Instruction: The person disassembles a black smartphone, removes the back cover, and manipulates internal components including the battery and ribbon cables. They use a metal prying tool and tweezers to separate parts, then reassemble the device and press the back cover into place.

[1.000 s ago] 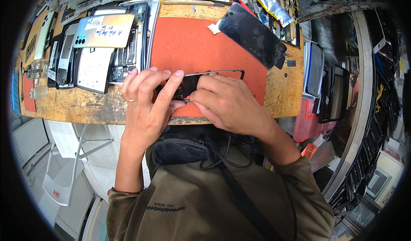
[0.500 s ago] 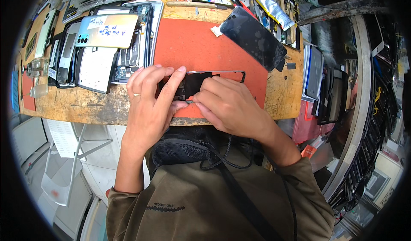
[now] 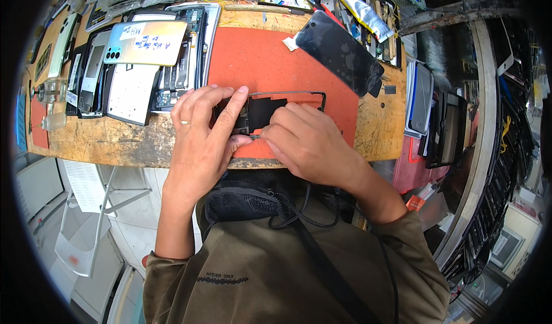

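Observation:
On the red mat lies an opened phone frame, with black parts inside and a thin bare rim along its far and right sides. My left hand grips its left end, the fingers over the far edge and the thumb at the near edge. My right hand is closed over the near right part, with thumb and fingertips pinched at the near edge beside my left thumb. Whatever is between those right fingertips is hidden. Further right, a dark phone screen lies at a slant.
A cream-gold phone back cover rests on stacked phone parts at the left. Behind the mat lie a wooden-handled stick and a silver-and-yellow tube. Small bottles stand far left. The worn wooden bench edge runs in front of me.
The right end of the phone frame has shifted slightly left and toward the far side. Both hands keep nearly the same grip and place.

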`<state>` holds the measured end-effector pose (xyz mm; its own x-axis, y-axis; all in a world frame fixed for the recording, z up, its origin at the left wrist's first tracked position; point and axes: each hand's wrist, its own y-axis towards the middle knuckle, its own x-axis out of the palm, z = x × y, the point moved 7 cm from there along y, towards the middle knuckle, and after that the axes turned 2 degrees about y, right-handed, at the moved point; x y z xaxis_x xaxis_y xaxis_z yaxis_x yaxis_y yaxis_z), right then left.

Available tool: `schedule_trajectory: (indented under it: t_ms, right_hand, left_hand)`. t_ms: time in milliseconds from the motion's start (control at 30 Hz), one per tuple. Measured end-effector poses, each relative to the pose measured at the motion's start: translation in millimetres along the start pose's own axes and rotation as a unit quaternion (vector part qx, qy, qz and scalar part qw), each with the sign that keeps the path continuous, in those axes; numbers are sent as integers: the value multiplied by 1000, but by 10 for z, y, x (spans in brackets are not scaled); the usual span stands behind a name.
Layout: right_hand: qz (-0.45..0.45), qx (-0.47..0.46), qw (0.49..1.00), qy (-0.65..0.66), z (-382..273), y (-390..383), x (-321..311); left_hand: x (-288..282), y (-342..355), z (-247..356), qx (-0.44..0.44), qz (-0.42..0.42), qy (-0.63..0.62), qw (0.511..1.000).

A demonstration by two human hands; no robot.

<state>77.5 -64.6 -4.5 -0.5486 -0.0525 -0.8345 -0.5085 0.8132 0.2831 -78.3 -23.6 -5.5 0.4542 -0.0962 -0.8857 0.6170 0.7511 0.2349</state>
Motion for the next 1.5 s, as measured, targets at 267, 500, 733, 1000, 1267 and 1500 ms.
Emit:
schedule_trajectory:
  t_ms: [267, 500, 733, 1000, 1267, 1500]
  right_hand:
    - [-45, 31, 998, -11, -23, 12, 36]
    - [-5, 54, 997, 64, 57, -34, -13]
    - [-7, 48, 997, 59, 44, -7, -16]
    - [-22, 48, 997, 58, 43, 6, 7]
    - [13, 85, 991, 100, 91, -25, -12]
    - [-18, 100, 992, 80, 75, -37, -50]
  left_hand:
    - [15, -7, -19, -11, -9, -10, 1000]
    - [10, 46, -22, -21, -12, -27, 999]
    - [-60, -5, -16, -22, 52, -10, 998]
    - [73, -52, 78, -25, -10, -114, 993]
    - [76, -34, 98, -40, -12, -117, 992]
    - [103, -27, 171, -46, -63, -105, 991]
